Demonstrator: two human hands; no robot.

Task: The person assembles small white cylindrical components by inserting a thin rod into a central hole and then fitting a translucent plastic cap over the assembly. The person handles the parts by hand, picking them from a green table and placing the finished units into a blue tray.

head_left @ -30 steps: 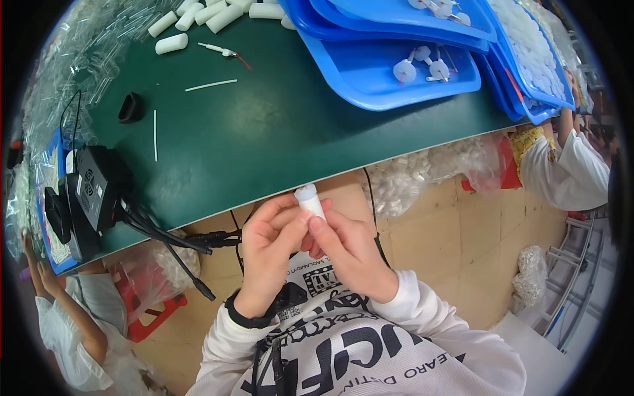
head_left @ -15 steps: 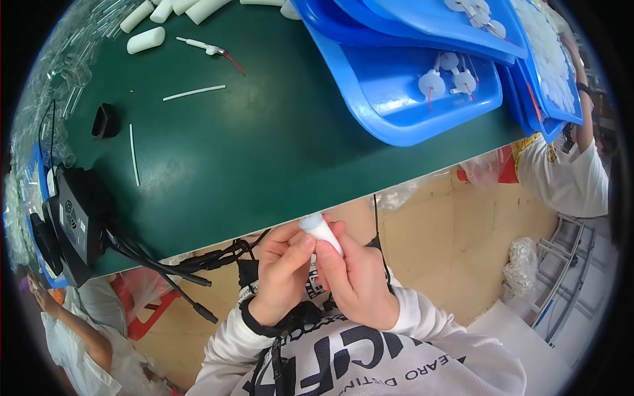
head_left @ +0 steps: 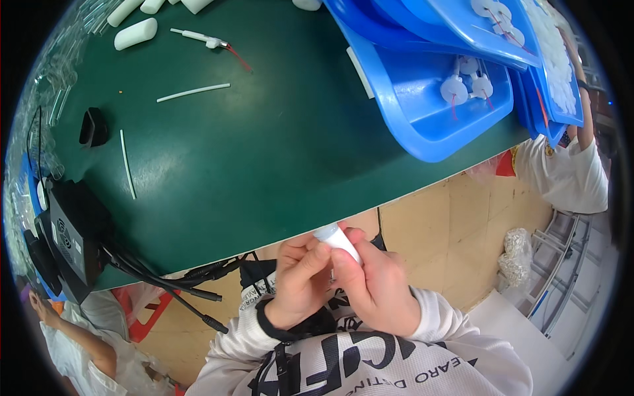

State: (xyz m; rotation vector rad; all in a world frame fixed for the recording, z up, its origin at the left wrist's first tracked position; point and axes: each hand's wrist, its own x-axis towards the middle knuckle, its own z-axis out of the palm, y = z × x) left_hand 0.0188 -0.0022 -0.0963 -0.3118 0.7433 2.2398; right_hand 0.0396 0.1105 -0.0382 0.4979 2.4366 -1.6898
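Observation:
Just off the table's near edge, a short white cylinder point(head_left: 345, 245) with a pale bluish, translucent far end is held between both my hands. My left hand point(head_left: 300, 277) pinches it near that far end, thumb on top. Wrapped round the nearer part is my right hand point(head_left: 380, 284), its thumb lying along the side. Fingers hide the cylinder's underside and near end.
On the green table point(head_left: 264, 158) lie thin white tubes point(head_left: 193, 92), a red-wired white piece point(head_left: 212, 42), thick white cylinders point(head_left: 136, 33) and a black cup-shaped part point(head_left: 93, 127). Blue trays point(head_left: 429, 150) hold white discs point(head_left: 454, 89). A cabled black box point(head_left: 76, 228) stands left; co-workers sit both sides.
The view has shifted slightly, and my hands with the cylinder appear a little lower and farther right. Both keep hold of it. A white strip now shows beside the blue tray's left rim.

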